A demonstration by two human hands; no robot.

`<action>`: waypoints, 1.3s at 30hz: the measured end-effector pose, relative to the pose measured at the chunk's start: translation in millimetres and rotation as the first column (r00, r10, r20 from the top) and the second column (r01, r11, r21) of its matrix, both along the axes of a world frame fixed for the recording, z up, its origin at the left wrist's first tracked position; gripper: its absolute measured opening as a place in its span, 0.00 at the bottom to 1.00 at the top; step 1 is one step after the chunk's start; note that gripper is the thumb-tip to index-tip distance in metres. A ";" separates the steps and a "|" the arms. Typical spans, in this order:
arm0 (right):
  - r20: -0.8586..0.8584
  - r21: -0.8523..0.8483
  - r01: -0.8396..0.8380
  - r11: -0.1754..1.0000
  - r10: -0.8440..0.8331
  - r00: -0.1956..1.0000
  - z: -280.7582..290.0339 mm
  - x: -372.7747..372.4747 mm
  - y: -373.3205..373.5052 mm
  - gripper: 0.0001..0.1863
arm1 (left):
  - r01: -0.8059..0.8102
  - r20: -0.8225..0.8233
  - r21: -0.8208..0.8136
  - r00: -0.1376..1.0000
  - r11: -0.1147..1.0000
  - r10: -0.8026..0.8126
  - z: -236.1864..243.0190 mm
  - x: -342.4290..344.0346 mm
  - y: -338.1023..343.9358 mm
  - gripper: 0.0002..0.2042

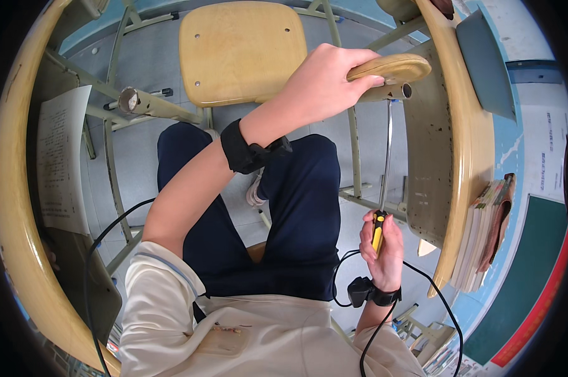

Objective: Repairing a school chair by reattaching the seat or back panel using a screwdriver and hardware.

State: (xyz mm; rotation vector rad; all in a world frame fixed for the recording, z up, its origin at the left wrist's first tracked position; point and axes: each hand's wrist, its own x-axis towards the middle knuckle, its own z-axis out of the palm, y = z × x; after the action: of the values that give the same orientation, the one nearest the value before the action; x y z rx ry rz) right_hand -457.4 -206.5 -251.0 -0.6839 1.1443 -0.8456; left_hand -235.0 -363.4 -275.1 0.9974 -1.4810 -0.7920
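Note:
My left hand (321,85) reaches across to the right, its fingers and thumb closed on the edge of a curved wooden chair backrest (400,66). That board lies over the open end of a metal chair tube (384,93). In my right hand (387,254) is a screwdriver (378,231) with a yellow and black handle, held upright. Its long metal shaft runs up to the tube, where the tip meets a small fastener on the underside. Behind my knees' far side, the wooden chair seat (243,53) shows several screw heads. The other chair tube (146,103) stands bare on the left.
A desk (472,144) borders the right side, with stacked books (481,232) and a blue-grey bin (485,66) beside it. Along the left runs another desk (20,251) with a printed sheet (61,157). Black cables (422,270) hang by my wrists.

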 end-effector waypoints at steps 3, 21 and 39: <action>-0.214 -0.058 0.003 0.998 -0.016 0.977 2.3 5.6 -0.2 0.13 | -0.004 0.010 -0.004 1.000 1.000 0.004 -3.9 -0.1 -1.4 0.14; 0.069 -0.006 0.043 0.999 -0.042 0.997 0.3 -14.1 -0.4 0.20 | -0.015 0.041 0.007 0.999 1.000 0.015 -0.9 -1.0 -1.3 0.14; -0.634 -0.422 -0.046 0.905 -0.258 0.729 -0.5 11.5 7.1 0.11 | 0.045 0.000 0.085 0.999 0.995 -0.045 -7.5 4.7 -2.3 0.16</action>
State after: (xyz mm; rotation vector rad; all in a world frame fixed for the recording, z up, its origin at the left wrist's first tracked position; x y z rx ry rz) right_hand -445.9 -199.3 -251.6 -1.3747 1.6995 -0.9815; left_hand -230.3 -365.7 -282.5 1.0309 -1.4860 -0.8927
